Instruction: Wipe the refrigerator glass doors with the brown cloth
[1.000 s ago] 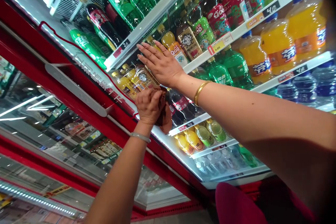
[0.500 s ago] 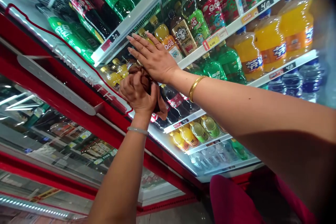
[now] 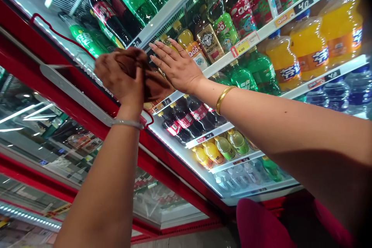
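My left hand [image 3: 120,79] is closed around a brown cloth [image 3: 157,83], bunched at the fingers with its loose end hanging toward the right. Beside it, my right hand [image 3: 180,68] lies flat, fingers stretched and slightly spread, in front of the shelves of a lit drinks cooler. Behind its fingertips are a Qoo bottle [image 3: 188,40] and a shelf edge [image 3: 213,70] with price tags. Whether the palm touches glass is hard to tell.
Orange soda bottles [image 3: 309,46] stand on the right shelf, green bottles [image 3: 242,77] nearer the middle. A door handle [image 3: 75,97] runs along the red frame at left. Dark red clothing [image 3: 261,224] shows at the bottom.
My left hand has moved left and up with the brown cloth, away from my right hand, and the cloth has spread out more. The whole view has shifted slightly.
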The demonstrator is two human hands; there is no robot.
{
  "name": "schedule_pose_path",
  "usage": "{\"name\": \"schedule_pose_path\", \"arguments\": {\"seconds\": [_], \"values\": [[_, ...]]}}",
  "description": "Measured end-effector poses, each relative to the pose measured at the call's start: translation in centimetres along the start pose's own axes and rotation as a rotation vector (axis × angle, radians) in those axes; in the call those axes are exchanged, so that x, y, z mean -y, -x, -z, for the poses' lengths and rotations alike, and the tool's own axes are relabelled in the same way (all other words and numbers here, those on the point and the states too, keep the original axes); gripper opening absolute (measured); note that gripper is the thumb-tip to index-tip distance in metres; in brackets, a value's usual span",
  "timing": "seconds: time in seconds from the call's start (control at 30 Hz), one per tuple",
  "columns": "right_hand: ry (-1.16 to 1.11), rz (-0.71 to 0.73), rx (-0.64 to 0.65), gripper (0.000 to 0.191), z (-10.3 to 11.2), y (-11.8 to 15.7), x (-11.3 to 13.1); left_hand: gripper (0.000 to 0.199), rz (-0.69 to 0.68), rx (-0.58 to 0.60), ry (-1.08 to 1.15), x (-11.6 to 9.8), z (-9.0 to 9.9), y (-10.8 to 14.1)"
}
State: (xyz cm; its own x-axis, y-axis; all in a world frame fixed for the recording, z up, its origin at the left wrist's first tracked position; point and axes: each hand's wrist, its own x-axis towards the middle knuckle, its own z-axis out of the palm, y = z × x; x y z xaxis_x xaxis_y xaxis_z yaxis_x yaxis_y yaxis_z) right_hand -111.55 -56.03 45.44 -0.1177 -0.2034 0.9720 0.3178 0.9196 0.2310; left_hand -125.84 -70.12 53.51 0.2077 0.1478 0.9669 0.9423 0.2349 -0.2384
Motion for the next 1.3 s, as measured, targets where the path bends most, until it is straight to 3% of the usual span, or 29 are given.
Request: {"name": "schedule_pose_path", "arguments": {"seconds": [0.07, 0.13, 0.3, 0.37, 0.43, 0.5, 0.57, 0.67, 0.77, 0.9, 1.0, 1.1, 1.2, 1.3], "values": [[0.02, 0.012, 0.0, 0.059, 0.0, 0.0, 0.0, 0.05, 0.073, -0.043, 0.012, -0.7, -0.6, -1.4], [0.057, 0.003, 0.033, 0.058, 0.2, -0.1, 0.0, 0.043, 0.104, -0.06, 0.021, -1.9, -1.3, -0.4], [0.156, -0.018, 0.159, 0.056, 1.5, -0.2, 0.5, 0.048, 0.051, -0.038, 0.0, -4.7, -2.2, 9.2], [0.183, -0.014, 0.199, 0.055, 2.2, -0.3, 0.7, 0.047, -0.023, 0.012, 0.014, -4.6, -1.9, 12.9], [0.202, -0.019, 0.227, 0.054, 2.7, -0.4, 1.0, 0.045, -0.125, 0.114, 0.048, -3.7, -1.5, 14.7], [0.202, -0.032, 0.237, 0.052, 3.1, -0.5, 1.2, 0.042, -0.213, 0.218, 0.08, -2.6, -1.0, 13.8], [0.169, -0.043, 0.215, 0.053, 3.2, -0.5, 1.4, 0.04, -0.219, 0.238, 0.08, -1.6, -0.8, 10.9], [0.074, -0.053, 0.138, 0.073, 3.3, -0.6, 1.5, 0.051, 0.017, 0.044, 0.025, -1.5, -1.6, 5.5], [0.026, -0.071, 0.11, 0.082, 3.2, -0.7, 1.5, 0.054, 0.214, -0.097, 0.03, -3.0, -3.0, 3.4], [0.095, -0.09, 0.146, 0.052, 2.9, -0.5, 1.3, 0.053, 0.14, -0.07, 0.036, -5.1, -3.5, 6.8], [0.16, -0.089, 0.157, 0.053, 2.3, -0.3, 1.1, 0.048, 0.051, -0.002, 0.041, -5.6, -3.1, 10.6], [0.177, -0.093, 0.154, 0.056, 1.9, -0.2, 1.1, 0.043, -0.014, -0.008, 0.002, -5.3, -2.4, 13.4], [0.168, -0.096, 0.158, 0.057, 2.0, -0.3, 1.1, 0.039, -0.115, 0.022, -0.016, -4.4, -1.5, 13.8], [0.174, -0.085, 0.176, 0.055, 2.4, -0.4, 1.1, 0.034, -0.225, 0.154, -0.006, -3.6, -0.7, 11.0]]}}
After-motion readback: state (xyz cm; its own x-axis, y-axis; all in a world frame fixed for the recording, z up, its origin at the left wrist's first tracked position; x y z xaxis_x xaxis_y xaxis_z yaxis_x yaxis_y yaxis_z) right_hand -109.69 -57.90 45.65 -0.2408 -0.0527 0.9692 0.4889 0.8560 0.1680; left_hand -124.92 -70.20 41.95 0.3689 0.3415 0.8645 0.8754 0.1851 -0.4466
